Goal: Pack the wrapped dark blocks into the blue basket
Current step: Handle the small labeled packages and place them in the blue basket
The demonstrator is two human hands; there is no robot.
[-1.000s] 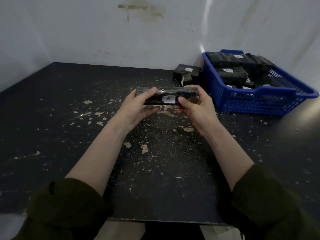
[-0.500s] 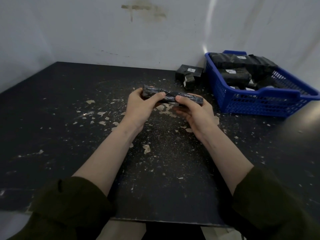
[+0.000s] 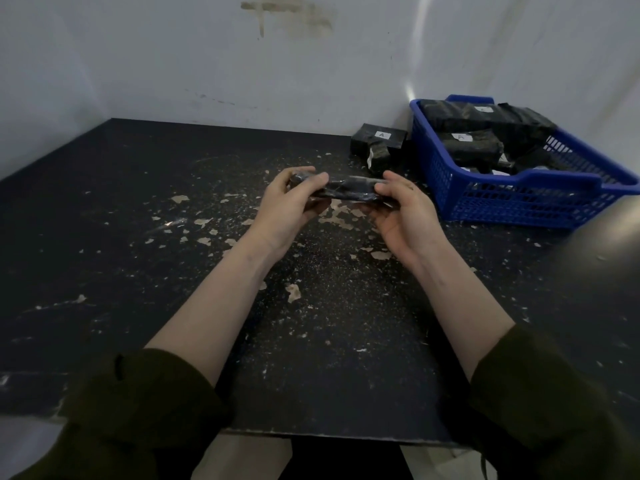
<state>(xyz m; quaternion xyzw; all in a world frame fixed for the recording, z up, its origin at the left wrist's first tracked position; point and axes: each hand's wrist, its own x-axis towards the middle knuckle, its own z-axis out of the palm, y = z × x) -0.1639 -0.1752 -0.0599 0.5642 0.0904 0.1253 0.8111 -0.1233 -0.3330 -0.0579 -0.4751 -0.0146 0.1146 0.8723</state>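
A wrapped dark block [image 3: 348,189] in shiny film hangs above the middle of the black table, held level between both hands. My left hand [image 3: 289,206] grips its left end, thumb on top. My right hand [image 3: 403,211] grips its right end, fingers curled under it. The blue basket [image 3: 512,199] stands at the back right, with several wrapped dark blocks [image 3: 472,148] piled inside, some with white labels. Two more wrapped blocks [image 3: 378,142] lie on the table just left of the basket.
The black table [image 3: 138,258] is strewn with pale flakes and specks. White walls close off the back and left. A dark rounded object [image 3: 602,271] sits blurred at the right edge. The table's front edge runs near my sleeves.
Both hands have turned the block over: its white label, facing me a second ago, is out of sight. The block sits slightly lower and my hands have rolled palm-up.
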